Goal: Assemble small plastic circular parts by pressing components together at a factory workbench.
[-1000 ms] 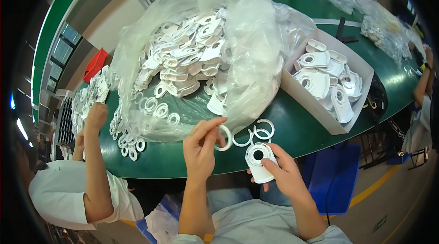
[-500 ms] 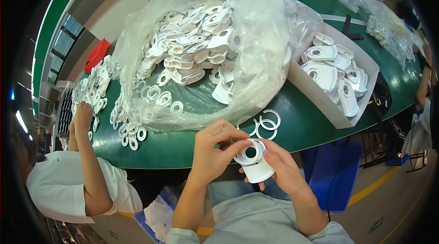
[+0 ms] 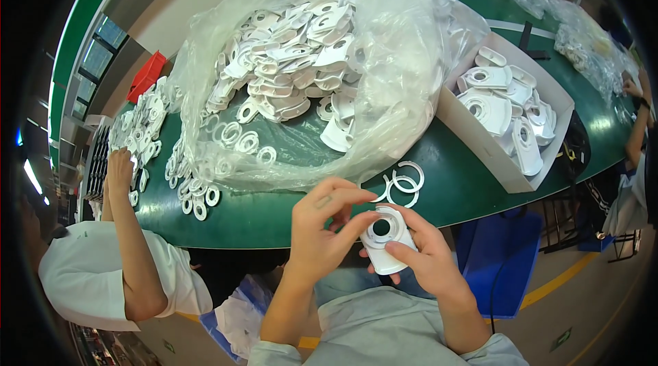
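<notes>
My right hand is closed round a white plastic part, a rounded plate with a ring-shaped collar and a round hole at its upper end. The thumb of that hand presses on the part's face, and its other fingers lie behind. At the collar's left edge is my left hand, thumb and forefinger apart, the thumb tip at or very close to the rim. I cannot make out whether it touches. Just beyond the hands, several loose white open rings lie on the green table.
A large clear plastic bag holds a heap of white parts. A pale box of similar parts stands right of it. Small white rings lie left. A co-worker's arm is at far left, near a red bin. A blue crate stands below the table.
My left thumb and forefinger have come apart from their hold at the collar. The white part has turned in my right hand, and my right thumb has shifted onto its face.
</notes>
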Demonstrator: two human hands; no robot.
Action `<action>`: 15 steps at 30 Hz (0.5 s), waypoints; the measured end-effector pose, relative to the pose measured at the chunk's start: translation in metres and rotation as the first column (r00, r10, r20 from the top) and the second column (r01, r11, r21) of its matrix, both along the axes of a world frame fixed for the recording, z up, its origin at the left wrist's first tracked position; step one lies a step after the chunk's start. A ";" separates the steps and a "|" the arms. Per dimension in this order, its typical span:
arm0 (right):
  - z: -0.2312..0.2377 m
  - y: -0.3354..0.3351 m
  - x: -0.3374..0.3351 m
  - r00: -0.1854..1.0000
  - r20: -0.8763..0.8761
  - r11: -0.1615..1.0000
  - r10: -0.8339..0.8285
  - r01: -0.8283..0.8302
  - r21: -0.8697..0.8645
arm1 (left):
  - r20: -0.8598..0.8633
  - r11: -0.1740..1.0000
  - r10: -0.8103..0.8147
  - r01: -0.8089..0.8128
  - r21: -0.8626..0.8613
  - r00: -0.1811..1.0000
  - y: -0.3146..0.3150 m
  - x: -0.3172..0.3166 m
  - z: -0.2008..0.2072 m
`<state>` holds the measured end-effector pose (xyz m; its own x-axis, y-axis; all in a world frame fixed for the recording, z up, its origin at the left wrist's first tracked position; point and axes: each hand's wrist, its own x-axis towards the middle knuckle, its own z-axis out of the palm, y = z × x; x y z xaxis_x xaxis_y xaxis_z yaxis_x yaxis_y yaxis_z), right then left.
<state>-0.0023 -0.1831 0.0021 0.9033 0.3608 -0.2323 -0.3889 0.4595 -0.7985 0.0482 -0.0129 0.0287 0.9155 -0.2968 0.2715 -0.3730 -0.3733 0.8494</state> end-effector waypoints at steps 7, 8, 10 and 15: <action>-0.002 0.002 -0.005 0.999 0.029 0.999 -0.035 0.036 -0.026 | -0.098 0.963 0.133 -0.151 -0.221 0.986 0.011 -0.019 -0.011; -0.002 0.003 -0.005 0.997 0.041 0.998 -0.066 0.067 -0.019 | -0.119 0.961 0.132 -0.157 -0.229 0.984 0.009 -0.023 -0.012; -0.005 0.006 -0.007 0.995 0.055 0.996 -0.084 0.084 -0.013 | -0.134 0.954 0.092 -0.126 -0.272 0.987 0.007 -0.030 -0.018; -0.014 0.013 -0.012 0.963 0.198 0.975 -0.181 0.202 -0.090 | -0.240 0.953 0.095 -0.158 -0.258 0.966 0.000 -0.044 -0.011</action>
<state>-0.0143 -0.1704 -0.0124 0.9841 0.1585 -0.0801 -0.1403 0.4173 -0.8979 0.0040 -0.0131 0.0178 0.9868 -0.1179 0.1110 -0.1279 -0.1472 0.9808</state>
